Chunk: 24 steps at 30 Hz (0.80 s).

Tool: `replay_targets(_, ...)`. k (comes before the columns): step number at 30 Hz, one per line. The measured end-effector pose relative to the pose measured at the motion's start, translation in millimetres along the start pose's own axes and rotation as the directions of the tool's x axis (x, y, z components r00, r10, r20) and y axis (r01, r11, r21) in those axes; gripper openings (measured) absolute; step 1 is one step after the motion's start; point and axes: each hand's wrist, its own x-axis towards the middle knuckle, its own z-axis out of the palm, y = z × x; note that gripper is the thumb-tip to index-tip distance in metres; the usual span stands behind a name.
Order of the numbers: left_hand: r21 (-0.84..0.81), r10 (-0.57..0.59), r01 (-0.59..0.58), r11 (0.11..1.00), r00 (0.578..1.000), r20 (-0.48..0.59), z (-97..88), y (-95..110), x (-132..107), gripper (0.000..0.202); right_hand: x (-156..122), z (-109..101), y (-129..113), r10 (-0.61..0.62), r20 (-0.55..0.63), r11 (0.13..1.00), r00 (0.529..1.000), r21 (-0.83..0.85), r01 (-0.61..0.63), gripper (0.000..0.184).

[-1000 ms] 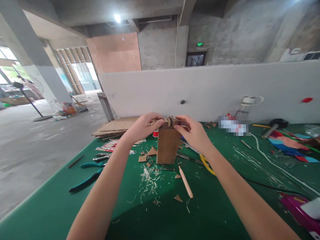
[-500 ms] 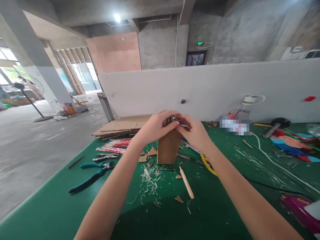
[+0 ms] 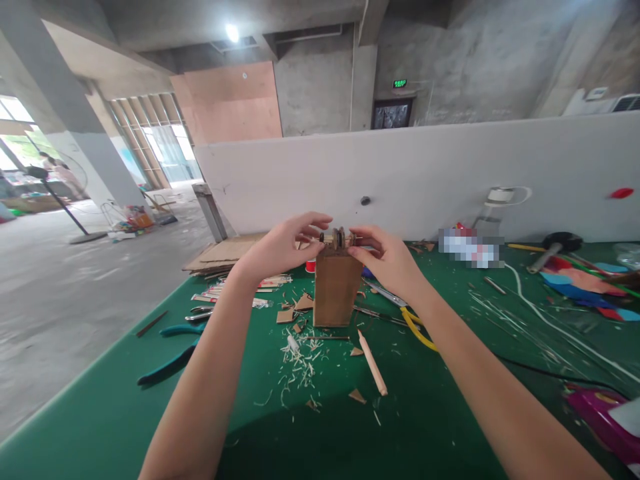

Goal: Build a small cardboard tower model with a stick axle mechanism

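At the centre of the frame I see the cardboard box (image 3: 336, 293), a tall narrow brown block standing upright on the green desk (image 3: 100, 413). Across its top runs a thin axle carrying a small stack of cardboard discs (image 3: 339, 237), dark-edged and set close together just above the box's upper rim. My left hand (image 3: 280, 250) comes in from the left with thumb and forefinger pinched on the left end of the axle, the other fingers spread and lifted clear. My right hand (image 3: 387, 260) mirrors it from the right, fingertips closed on the other end just beside the discs. Holding both ends this way seems to keep the axle level on the box top while the box itself stands unsupported on the desk.

Below the box lie pale wood shavings (image 3: 300, 363) and small cardboard offcuts, and a sharpened wooden stick (image 3: 373, 363) lies at a slant just right of them. Left of centre sit teal-handled pliers (image 3: 173, 360), and beyond them a bundle of red-and-white sticks (image 3: 235, 290). Flat cardboard sheets (image 3: 225, 253) are stacked at the desk's far left edge. A yellow-handled tool (image 3: 415, 328) shows beneath my right wrist. A white partition wall (image 3: 450, 173) backs the desk.
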Motion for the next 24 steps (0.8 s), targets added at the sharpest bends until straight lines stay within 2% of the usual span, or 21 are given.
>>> replay_targets(4,0.038,-0.01,0.01,0.999,1.0,0.005,0.3,-2.6,1.7,0.029,-0.3,-3.1,-1.5,0.021,0.005,0.999,1.0,-0.05,-0.021,0.032)
replay_targets(8,0.056,-0.027,0.028,0.998,0.999,-0.018,1.9,-3.4,2.5,0.03,0.6,-6.2,1.9,0.006,-0.01,0.995,1.0,-0.099,-0.007,0.029)
replay_targets(15,0.092,-0.024,0.025,0.995,1.0,-0.005,1.7,-2.8,2.3,0.027,-0.4,-5.6,-2.0,0.031,-0.028,0.996,0.999,-0.085,-0.033,0.027)
replay_targets(21,0.069,-0.038,0.039,0.997,0.999,-0.014,2.3,-3.1,2.6,0.034,0.7,-5.1,-2.6,0.035,-0.017,0.999,0.999,-0.035,-0.036,0.025)
replay_targets(24,0.064,-0.011,0.014,0.998,0.999,-0.051,1.3,-0.1,1.1,0.035,1.1,-4.4,-1.5,0.023,-0.008,0.999,1.0,-0.03,-0.024,0.025)
